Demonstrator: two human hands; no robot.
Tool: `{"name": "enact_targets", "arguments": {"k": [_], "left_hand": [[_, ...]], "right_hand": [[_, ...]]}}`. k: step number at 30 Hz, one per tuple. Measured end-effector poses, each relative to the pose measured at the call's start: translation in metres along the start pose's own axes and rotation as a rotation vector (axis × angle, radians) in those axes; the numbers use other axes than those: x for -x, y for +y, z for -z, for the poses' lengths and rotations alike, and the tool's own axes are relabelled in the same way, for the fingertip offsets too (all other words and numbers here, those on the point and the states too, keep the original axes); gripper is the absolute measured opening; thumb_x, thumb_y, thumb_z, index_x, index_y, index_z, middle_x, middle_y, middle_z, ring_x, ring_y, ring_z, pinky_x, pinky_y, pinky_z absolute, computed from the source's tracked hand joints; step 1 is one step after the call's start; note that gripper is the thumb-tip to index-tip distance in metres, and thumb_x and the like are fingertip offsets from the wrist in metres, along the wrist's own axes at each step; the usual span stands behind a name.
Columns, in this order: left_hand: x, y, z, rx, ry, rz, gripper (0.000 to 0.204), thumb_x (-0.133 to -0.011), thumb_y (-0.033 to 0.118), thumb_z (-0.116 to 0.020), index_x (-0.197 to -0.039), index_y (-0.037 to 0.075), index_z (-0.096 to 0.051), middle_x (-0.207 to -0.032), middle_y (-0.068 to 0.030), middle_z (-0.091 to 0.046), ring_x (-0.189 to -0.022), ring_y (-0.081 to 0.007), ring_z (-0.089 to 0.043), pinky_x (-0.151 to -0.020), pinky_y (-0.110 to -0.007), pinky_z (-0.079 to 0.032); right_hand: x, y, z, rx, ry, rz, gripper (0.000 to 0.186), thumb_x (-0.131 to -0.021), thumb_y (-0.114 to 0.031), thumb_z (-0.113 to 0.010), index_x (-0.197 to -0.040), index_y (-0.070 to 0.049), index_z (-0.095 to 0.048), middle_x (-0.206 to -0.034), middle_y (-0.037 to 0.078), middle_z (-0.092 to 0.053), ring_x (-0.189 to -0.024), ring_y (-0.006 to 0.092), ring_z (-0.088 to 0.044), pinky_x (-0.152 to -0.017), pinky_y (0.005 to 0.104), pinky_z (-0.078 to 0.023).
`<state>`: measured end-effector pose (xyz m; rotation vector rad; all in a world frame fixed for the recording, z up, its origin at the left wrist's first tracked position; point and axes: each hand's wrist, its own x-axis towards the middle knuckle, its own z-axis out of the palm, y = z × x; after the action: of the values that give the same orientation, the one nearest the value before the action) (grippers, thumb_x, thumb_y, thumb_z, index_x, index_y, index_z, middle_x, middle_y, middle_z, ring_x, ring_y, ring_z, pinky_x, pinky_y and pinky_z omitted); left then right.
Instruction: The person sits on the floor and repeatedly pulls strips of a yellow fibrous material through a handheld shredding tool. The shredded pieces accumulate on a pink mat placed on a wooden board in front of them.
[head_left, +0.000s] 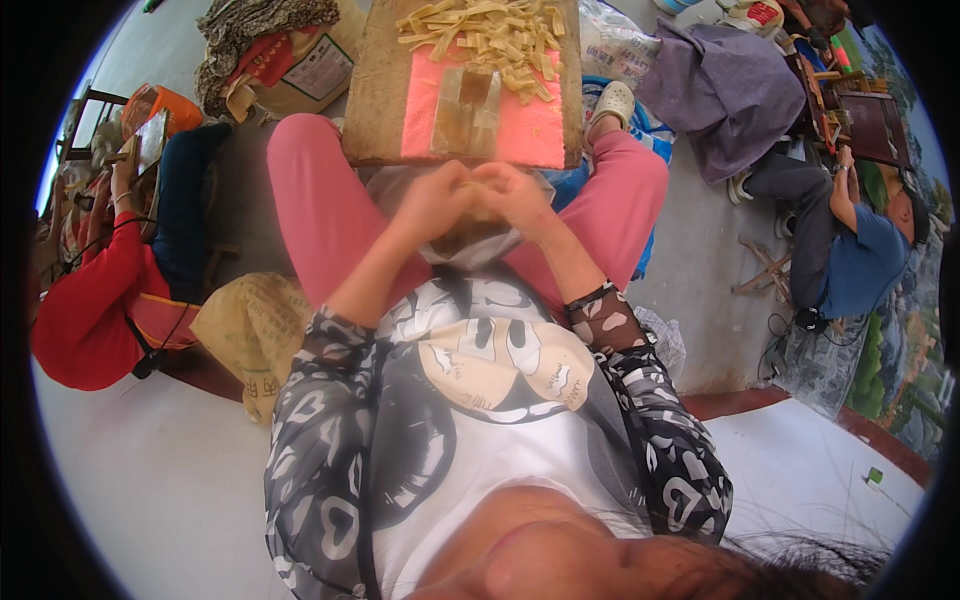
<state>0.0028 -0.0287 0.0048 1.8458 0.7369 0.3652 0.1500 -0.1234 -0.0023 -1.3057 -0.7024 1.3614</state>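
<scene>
My left hand (pixel 436 206) and my right hand (pixel 514 198) meet fingertip to fingertip above my lap. Both are closed, and whatever small thing they pinch is hidden by the fingers. Just under them a translucent plastic bag (pixel 478 248) lies open between my thighs, with something brownish inside. Beyond my hands, a pink towel (pixel 545 135) covers part of a wooden board (pixel 380 110). On the towel sits a flat rectangular block (pixel 466 108), amber and glassy. A loose heap of pale yellow strips (pixel 490 35) is spread behind the block.
A tan woven sack (pixel 255 335) stands by my left side; another sack (pixel 300 70) is at the far left. A grey-purple cloth (pixel 715 85) drapes at the far right. One person in red (pixel 100 300) sits left, another in blue (pixel 865 255) right, near a wooden stool (pixel 765 272).
</scene>
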Motion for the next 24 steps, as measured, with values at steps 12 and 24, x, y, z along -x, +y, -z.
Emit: {"name": "enact_targets", "arguments": {"k": [12, 24], "left_hand": [[0.004, 0.009, 0.004, -0.147, 0.172, -0.140, 0.010, -0.082, 0.009, -0.059, -0.088, 0.001, -0.053, -0.075, -0.0107, -0.056, -0.068, -0.0242, -0.057, -0.063, -0.032, -0.047], [0.010, 0.015, 0.002, -0.111, 0.020, -0.108, 0.016, -0.086, 0.016, -0.059, -0.083, 0.001, -0.055, -0.069, -0.0090, -0.058, -0.062, -0.0230, -0.057, -0.058, -0.031, -0.044]], "right_hand": [[0.000, 0.002, 0.004, -0.281, -0.134, -0.149, 0.028, -0.090, -0.019, -0.058, -0.112, -0.002, -0.058, -0.095, 0.002, -0.062, -0.079, 0.0120, -0.057, -0.073, 0.0259, -0.046], [-0.004, 0.008, 0.003, -0.072, 0.086, -0.070, 0.025, -0.093, -0.027, -0.053, -0.105, -0.006, -0.059, -0.088, 0.000, -0.059, -0.069, 0.0090, -0.054, -0.063, 0.0214, -0.046]]}}
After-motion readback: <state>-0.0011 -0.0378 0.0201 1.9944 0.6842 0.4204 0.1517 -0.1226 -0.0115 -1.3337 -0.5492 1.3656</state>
